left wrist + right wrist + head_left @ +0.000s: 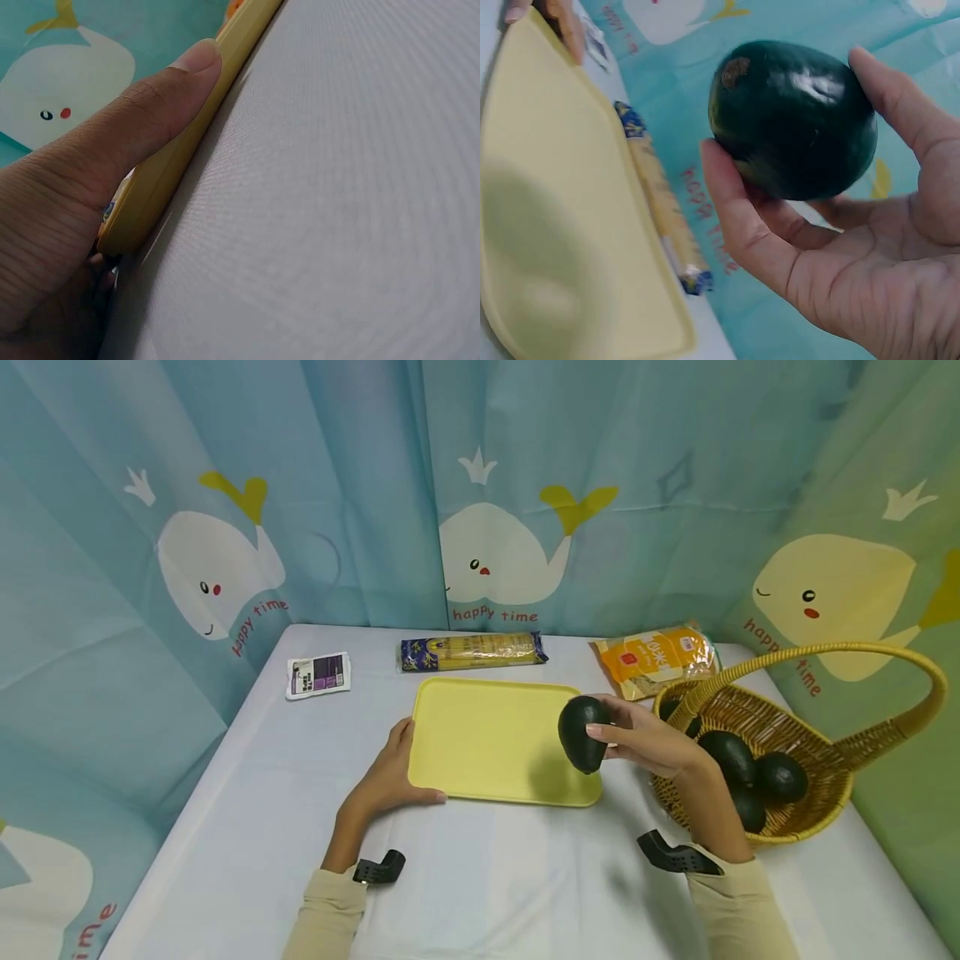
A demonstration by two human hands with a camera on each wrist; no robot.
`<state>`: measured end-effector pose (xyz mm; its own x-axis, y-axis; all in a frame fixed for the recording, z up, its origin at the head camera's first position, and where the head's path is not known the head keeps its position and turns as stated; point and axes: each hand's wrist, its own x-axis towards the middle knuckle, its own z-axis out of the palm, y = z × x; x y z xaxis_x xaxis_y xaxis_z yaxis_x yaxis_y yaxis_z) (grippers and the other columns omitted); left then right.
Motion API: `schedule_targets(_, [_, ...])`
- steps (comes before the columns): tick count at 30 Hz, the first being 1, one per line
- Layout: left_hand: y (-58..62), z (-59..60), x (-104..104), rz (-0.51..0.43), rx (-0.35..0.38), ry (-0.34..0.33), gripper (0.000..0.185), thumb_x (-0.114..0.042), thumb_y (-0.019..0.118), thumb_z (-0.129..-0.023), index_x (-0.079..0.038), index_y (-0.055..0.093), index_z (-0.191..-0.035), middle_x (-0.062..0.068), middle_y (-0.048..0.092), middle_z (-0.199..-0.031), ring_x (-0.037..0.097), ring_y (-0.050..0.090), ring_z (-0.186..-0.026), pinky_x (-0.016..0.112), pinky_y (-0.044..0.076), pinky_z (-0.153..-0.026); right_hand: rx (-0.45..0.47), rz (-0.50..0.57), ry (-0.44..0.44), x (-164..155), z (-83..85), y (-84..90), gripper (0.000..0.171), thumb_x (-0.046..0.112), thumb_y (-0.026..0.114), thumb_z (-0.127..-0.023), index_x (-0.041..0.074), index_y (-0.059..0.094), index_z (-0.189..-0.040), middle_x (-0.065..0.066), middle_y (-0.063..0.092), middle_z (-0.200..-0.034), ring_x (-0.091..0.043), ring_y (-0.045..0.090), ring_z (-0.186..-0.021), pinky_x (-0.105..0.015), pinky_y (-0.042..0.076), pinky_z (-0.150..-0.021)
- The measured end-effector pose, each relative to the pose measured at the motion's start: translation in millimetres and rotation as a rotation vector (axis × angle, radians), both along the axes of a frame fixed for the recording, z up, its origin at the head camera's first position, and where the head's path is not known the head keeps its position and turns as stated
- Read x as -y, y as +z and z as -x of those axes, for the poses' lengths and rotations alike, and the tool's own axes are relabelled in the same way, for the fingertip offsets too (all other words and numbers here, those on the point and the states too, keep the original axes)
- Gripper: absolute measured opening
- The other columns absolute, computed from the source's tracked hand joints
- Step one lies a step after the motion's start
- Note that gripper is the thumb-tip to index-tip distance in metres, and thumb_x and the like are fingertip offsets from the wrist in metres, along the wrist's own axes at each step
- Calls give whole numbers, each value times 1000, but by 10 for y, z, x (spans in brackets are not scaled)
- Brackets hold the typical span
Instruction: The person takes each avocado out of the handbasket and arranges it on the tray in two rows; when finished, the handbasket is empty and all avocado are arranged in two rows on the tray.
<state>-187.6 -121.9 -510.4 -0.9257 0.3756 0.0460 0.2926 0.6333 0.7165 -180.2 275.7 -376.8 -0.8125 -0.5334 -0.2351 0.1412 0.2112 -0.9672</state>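
Observation:
My right hand (645,735) holds a dark green avocado (583,732) above the right end of a yellow tray (487,739). In the right wrist view, the thumb and fingers go round the avocado (795,120), and a brown stem scar shows on its skin. My left hand (386,772) grips the near left corner of the tray, its thumb along the front edge and its fingers along the left side. The left wrist view shows the thumb (142,112) against the tray's rim (169,165); the other fingers are mostly hidden.
On the right stands a wicker basket (832,802) with a tall handle, holding several avocados (727,756). Behind the tray lie a pack of noodles (480,652) and an orange bag (660,660). A small white and purple packet (318,676) lies back left. Printed curtains surround the table.

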Motion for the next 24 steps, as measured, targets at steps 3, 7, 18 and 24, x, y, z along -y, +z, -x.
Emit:
schedule_targets(3, [3,0,7,7,5,4,140,-54,89,-58,-7,4,-158,14,9,-161,36,32,-142,50,35,-112,77,24,-58,101,90,-72,66,20,52,-101,-5,14,-149,-14,43,-136,-13,60,-108,-33,55,-89])
schedule_targets(7, [-8,8,2,3,0,5,140,-55,89,-57,-7,5,-158,14,10,-161,36,32,-142,50,35,-112,153,97,-91,224,207,-182,49,18,52,-101,-2,27,-138,-9,52,-124,-14,62,-105,-36,56,-87])
schedule_targets(18, [-22,1,-20,-6,-4,7,140,-54,90,-56,-7,5,-158,15,11,-161,36,34,-141,51,36,-112,247,83,-210,557,485,-441,58,25,61,-97,2,28,-138,-18,47,-130,-19,60,-105,-40,56,-85])
schedule_targets(24, [-16,0,-11,4,13,16,141,-55,89,-57,-7,4,-158,12,9,-162,35,31,-143,49,34,-113,246,42,-215,743,618,-526,71,35,73,-87,2,36,-138,-18,49,-125,-22,59,-101,-44,57,-86])
